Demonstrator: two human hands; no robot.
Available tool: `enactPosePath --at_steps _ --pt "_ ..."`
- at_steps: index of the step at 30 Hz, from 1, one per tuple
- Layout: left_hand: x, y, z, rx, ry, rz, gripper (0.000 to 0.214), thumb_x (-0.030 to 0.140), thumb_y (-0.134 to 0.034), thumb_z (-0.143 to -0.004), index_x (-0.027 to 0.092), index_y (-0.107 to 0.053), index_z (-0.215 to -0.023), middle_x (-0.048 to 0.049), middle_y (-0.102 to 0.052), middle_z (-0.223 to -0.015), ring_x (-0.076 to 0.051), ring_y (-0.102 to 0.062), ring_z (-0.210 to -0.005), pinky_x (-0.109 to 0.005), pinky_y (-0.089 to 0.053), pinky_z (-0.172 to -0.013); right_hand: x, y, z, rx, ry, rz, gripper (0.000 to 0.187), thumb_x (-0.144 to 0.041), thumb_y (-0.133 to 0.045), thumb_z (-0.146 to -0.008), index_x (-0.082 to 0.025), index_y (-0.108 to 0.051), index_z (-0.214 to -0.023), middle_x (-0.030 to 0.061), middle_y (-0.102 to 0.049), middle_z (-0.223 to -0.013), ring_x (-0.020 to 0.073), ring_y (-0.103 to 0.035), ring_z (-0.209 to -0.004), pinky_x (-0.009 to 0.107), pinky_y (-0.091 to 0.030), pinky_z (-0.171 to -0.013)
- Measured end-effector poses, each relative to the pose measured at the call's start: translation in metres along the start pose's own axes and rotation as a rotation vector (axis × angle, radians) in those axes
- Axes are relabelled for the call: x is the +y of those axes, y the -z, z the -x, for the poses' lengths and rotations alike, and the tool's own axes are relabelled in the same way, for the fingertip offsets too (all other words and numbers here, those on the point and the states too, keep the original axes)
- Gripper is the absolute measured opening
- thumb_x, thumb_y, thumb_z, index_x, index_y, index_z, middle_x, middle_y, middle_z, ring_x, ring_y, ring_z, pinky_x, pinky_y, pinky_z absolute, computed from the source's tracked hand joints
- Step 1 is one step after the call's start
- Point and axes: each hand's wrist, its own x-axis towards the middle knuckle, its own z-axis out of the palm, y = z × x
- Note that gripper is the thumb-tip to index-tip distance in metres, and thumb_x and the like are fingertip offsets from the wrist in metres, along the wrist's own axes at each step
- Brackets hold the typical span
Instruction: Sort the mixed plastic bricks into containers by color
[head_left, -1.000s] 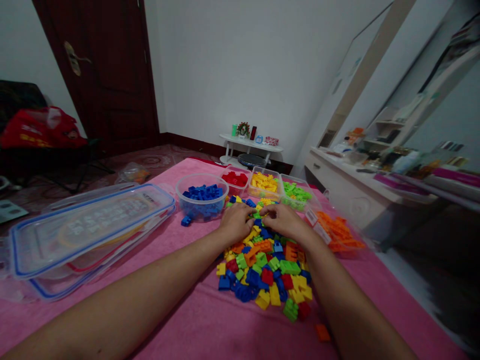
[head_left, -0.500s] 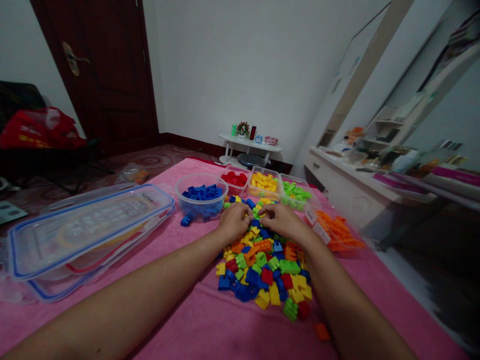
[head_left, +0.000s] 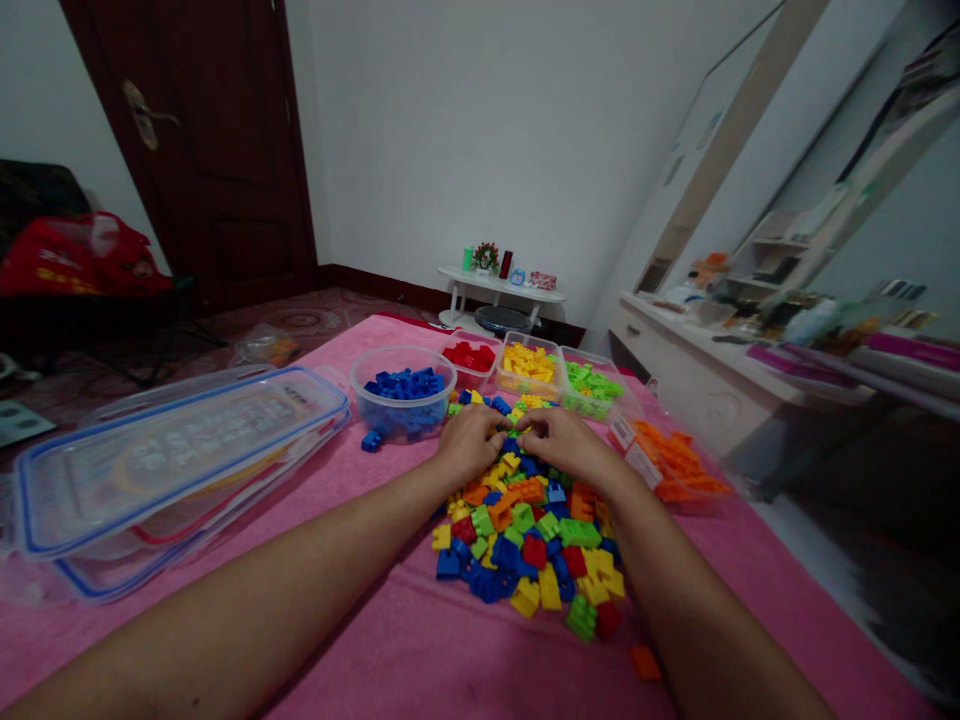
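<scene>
A mixed pile of toy building bricks (head_left: 517,545) in blue, yellow, green, red and orange lies on the pink cloth (head_left: 375,620). At its far end my left hand (head_left: 469,440) reaches in with fingers curled and thumb pointing inward. Facing it across a small gap, my right hand (head_left: 559,440) bends its fingers down among the bricks. Both sets of fingertips are closed in the pile; whatever they pinch is too small or hidden to name. Just beyond my left hand stands a round clear tub (head_left: 403,432) of blue bricks.
Clear boxes hold red bricks (head_left: 470,357), yellow bricks (head_left: 529,362), green bricks (head_left: 592,385) and, at right, orange bricks (head_left: 675,460). Stacked container lids (head_left: 187,440) lie at left. One loose blue brick (head_left: 371,441) sits by the tub, an orange brick (head_left: 645,662) near my right forearm.
My hands have shifted very slightly in the same spot, and the fingers of both have moved a little among the bricks. The containers and lids have not moved.
</scene>
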Motion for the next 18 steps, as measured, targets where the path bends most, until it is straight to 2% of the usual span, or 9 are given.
enactPosePath --at_steps 18 --pt "-0.0001 -0.0013 -0.0012 0.017 0.009 -0.027 0.016 0.025 -0.053 -0.078 0.022 -0.068 -0.084 -0.0026 -0.067 -0.092 -0.019 -0.058 -0.092 -0.028 -0.042 -0.08 0.0027 -0.0043 -0.0008 -0.016 0.043 -0.068 0.033 -0.023 -0.051 -0.071 -0.019 -0.071 -0.098 -0.0017 -0.059 -0.06 0.0102 -0.049 -0.055 0.021 -0.028 -0.05"
